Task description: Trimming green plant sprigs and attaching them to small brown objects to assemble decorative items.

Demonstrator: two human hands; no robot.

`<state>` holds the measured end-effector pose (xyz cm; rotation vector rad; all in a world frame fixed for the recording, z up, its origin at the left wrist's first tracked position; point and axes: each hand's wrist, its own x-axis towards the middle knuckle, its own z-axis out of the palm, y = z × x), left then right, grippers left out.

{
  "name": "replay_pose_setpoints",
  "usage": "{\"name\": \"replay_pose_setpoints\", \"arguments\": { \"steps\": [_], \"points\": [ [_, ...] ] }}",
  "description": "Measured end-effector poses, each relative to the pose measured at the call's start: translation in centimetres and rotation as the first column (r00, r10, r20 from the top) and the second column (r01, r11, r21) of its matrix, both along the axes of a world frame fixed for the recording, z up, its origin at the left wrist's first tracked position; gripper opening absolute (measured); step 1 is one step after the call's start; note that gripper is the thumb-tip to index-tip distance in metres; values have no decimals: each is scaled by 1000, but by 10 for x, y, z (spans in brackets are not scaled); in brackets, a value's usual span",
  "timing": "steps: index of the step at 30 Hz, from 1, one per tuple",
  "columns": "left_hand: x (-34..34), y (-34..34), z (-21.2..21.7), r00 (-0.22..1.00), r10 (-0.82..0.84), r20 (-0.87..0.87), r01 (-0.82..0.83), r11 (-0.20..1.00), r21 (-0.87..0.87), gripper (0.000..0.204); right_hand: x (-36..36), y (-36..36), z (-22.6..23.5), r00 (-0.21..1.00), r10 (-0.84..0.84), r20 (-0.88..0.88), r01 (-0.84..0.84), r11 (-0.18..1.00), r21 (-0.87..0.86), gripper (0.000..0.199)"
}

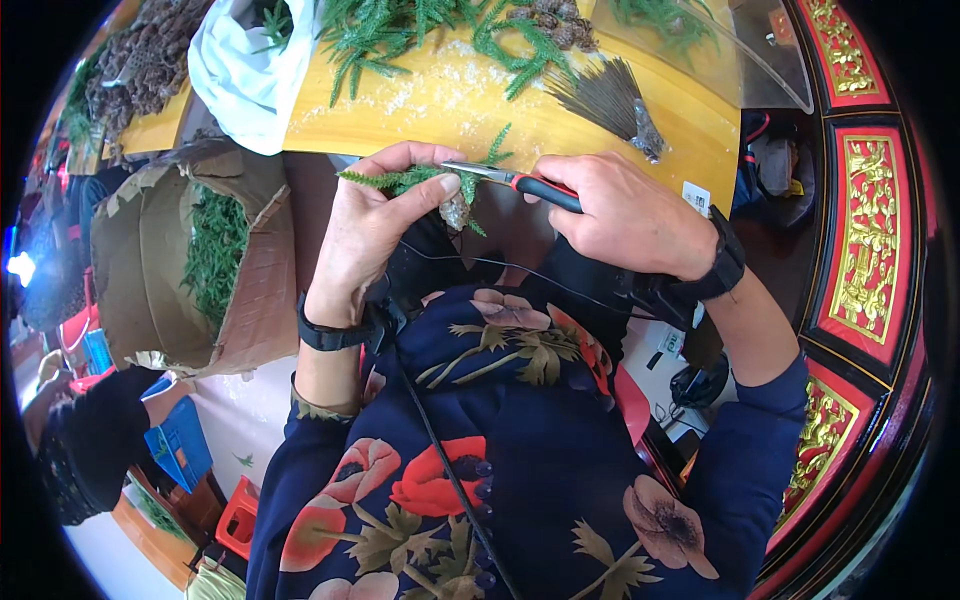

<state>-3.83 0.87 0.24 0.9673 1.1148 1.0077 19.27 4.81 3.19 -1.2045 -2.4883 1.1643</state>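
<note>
My left hand [355, 220] pinches a green artificial pine sprig [400, 181] between thumb and fingers, just off the near edge of the yellow table [400, 120]. A small whitish pine cone [456, 212] hangs from the sprig below my thumb. My right hand [635, 215] is wrapped round the red-and-black handles of narrow-nosed pliers [545, 192]. Their metal jaws point left and lie at the sprig beside my left thumb tip. Whether the jaws grip a wire there is too small to tell.
On the table lie green sprigs [375, 40], pine cones [560, 22], a bundle of thin brown stems [605, 100] and white flakes. A white bag [240, 75] stands at the back left. Left of me is an open cardboard box [150, 265] of greenery. Carved red-and-gold panels [865, 240] line the right.
</note>
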Motion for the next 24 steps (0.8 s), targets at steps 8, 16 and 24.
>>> {"name": "replay_pose_setpoints", "arguments": {
  "steps": [8,16,24],
  "points": [
    [-5,5,0,999,-47,9,47,998,29,39,-3,-7,10,997,-62,47,63,997,-36,21],
    [-3,-2,-5,999,-38,33,36,998,59,42,-9,-12,14,996,-25,87,18,997,81,18],
    [0,-8,-31,994,-106,3,104,985,139,32,-16,-14,6,985,-123,124,93,969,228,17]
  ]
}}
